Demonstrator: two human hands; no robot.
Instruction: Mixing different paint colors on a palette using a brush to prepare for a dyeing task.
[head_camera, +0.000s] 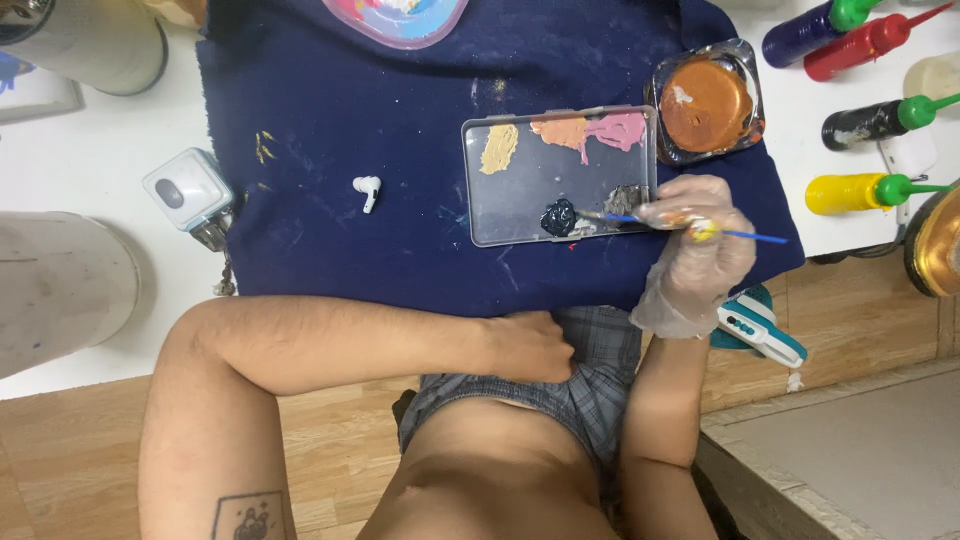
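My right hand, in a thin clear glove smeared with paint, holds a blue-handled paintbrush. The brush tip rests by a dark blob of paint on a clear rectangular palette that also carries tan, orange, pink and grey smears. The palette lies on a dark blue cloth. My left hand is bare and rests curled against my lap at the cloth's near edge, holding nothing I can see.
A clear cup of brown paint stands right of the palette. Squeeze bottles of blue, red, black and yellow paint lie at right. A white earbud lies on the cloth; a small white box sits at left.
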